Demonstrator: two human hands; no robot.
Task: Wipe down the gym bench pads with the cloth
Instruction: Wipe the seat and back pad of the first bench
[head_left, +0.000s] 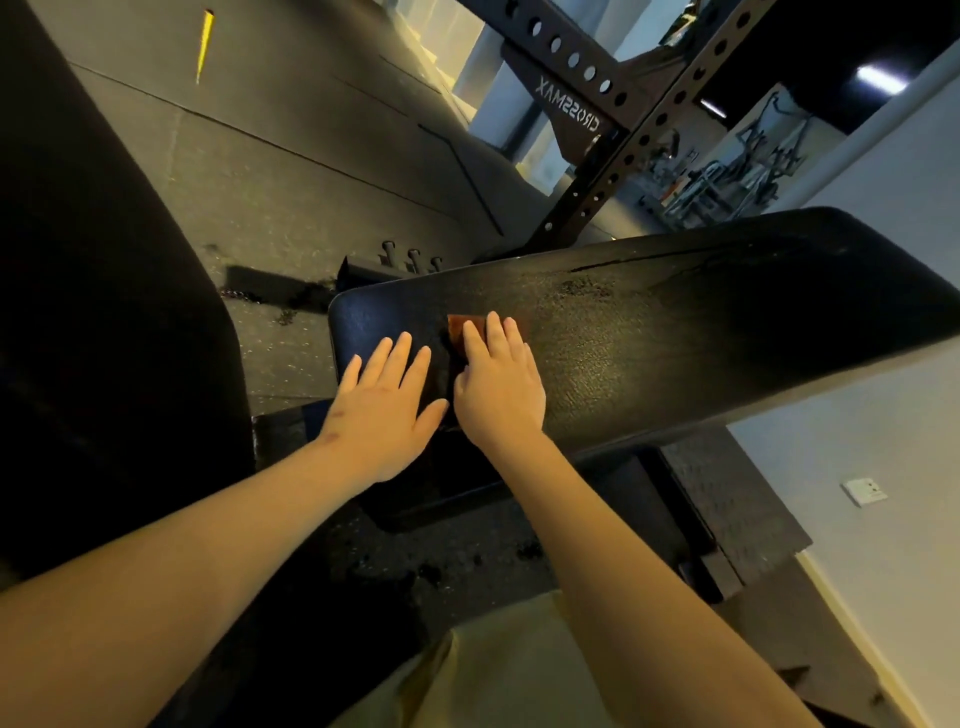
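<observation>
Clothing: one khaki trouser leg (519, 675) sat nearest my view, at the bottom edge.
Hands, count: two, both bare, with the forearms reaching forward from the bottom corners.
Left hand (384, 400): I saw it lying flat on the near left corner of the bench pad (675, 332). Its grip was apart, fingers straight and slightly spread, clamped on nothing.
Right hand (498, 384): it was just beside the left hand. Its grip was also apart, straight fingers pressing down on the cloth (460, 328).
Cloth, count: one. It was rust-brown and lay on the pad near its left end. Most of it was hidden under the right palm, and only the far edge and left corner showed.
Bench pad, look: one long black pad with pebbled skin and rounded corners, running off to the right. I noted a rough worn patch just beyond the cloth and a thin split near the far edge.
Second dark pad (104, 312): one, large, filling the left side.
Wall socket (863, 491): one, white, on the pale wall at the right.
Pegs (413, 260): three, short and black, just behind the pad's left end.
Floor (291, 156): dark speckled rubber tiles, with one yellow mark (204, 44) at the far left.
Rack (571, 57): I counted two black hole-punched beams, and the lettering CROSSMAX read upside down.
Exercise machines (753, 156): farthest off, too blurred for me to count.
</observation>
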